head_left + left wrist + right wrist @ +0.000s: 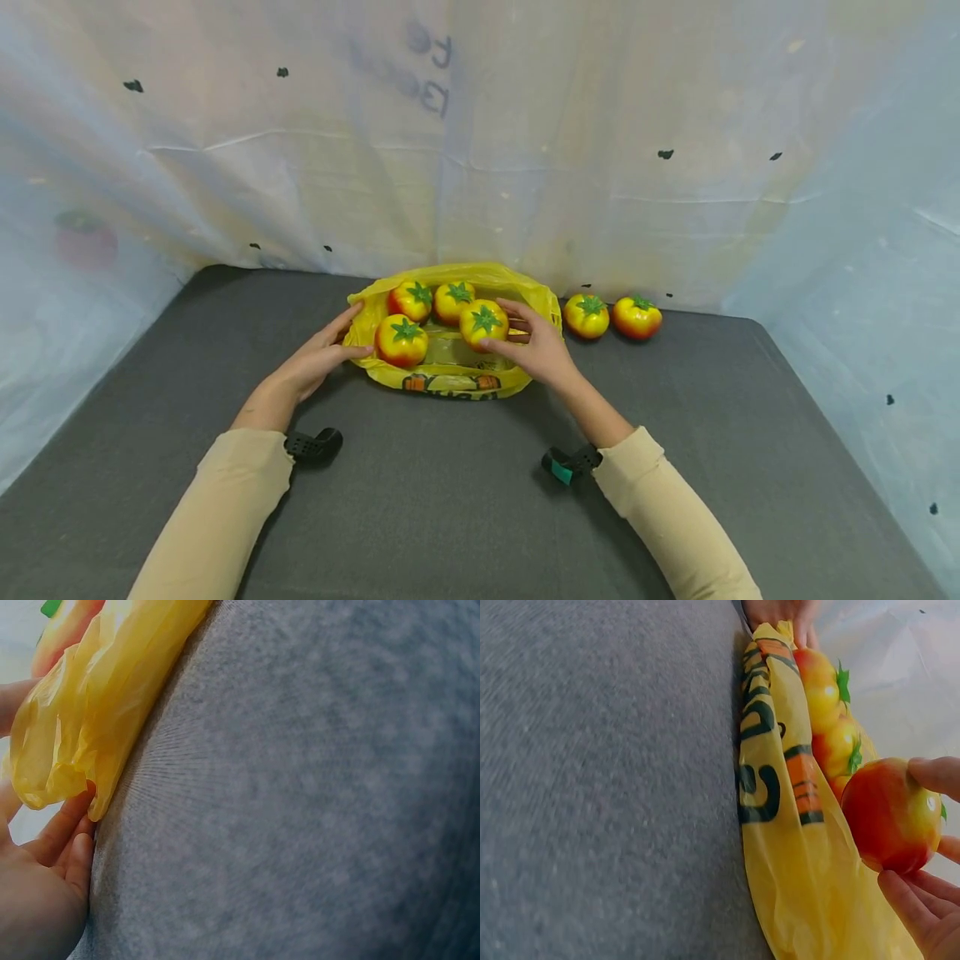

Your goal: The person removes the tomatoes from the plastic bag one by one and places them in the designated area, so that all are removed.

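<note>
We see a dark grey table [442,508] with a pale, creased sheet [540,108] behind it. Across the sheet we notice small black marks [665,154], blurred dark lettering [435,96] near the top and, at the left, a hazy red shape [86,245].

On the yellow bag [795,859], beside the tomato [889,814] gripped by the right hand [542,348], dark letters [771,796] are printed, 1 resembling C; faint writing [433,98] on the sheet [540,100] beyond cannot be read.

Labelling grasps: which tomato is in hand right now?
The tomato held in the right hand, at the mouth of the yellow bag. Three others sit inside it and two more on the table, none gripped.
</note>
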